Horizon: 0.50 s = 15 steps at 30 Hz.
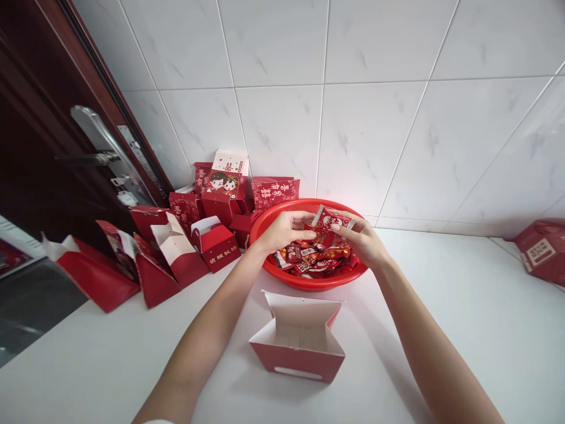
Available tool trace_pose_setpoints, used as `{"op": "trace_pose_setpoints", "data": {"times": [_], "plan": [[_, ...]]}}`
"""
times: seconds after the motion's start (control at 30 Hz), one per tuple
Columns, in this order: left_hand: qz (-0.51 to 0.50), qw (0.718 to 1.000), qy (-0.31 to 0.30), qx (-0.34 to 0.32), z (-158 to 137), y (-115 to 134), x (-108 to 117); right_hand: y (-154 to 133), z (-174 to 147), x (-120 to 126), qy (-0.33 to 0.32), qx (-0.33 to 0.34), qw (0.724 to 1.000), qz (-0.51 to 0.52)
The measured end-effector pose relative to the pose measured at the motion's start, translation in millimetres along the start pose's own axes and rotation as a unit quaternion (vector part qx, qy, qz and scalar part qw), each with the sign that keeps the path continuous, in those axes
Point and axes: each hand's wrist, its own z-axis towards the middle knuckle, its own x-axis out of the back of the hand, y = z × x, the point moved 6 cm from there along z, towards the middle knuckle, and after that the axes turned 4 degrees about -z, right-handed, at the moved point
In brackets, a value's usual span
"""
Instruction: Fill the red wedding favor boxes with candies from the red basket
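My left hand [289,229] and my right hand [359,235] are both closed on a small red wrapped snack packet [325,227] with silvery crimped ends. They hold it above a red plastic basket [311,284], thumbs toward me. Part of the left fingers is hidden behind the packet. Inside the basket lie many similar shiny red snack packets [324,263]. In front of the basket, between my forearms, stands a red paper gift box [298,359] with its top open. Its white inside shows nothing in it.
Several red gift boxes [218,244], some with open tops, crowd the left of the white table [441,306]. Another red box or bag [542,253] sits at the far right. A tiled wall [371,135] rises behind, and a dark door [39,118] with a metal handle is at left.
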Motion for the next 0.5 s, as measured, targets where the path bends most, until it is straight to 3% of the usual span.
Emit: {"op": "trace_pose_setpoints", "data": {"times": [0.33,0.5], "plan": [[-0.02,1.0,-0.01,0.01,-3,5,-10,4,0,-1,-0.02,-0.01,1.0,0.006],[0.055,0.998,0.044,0.002,-3,6,-5,4,0,-1,-0.023,-0.014,1.0,-0.011]]}}
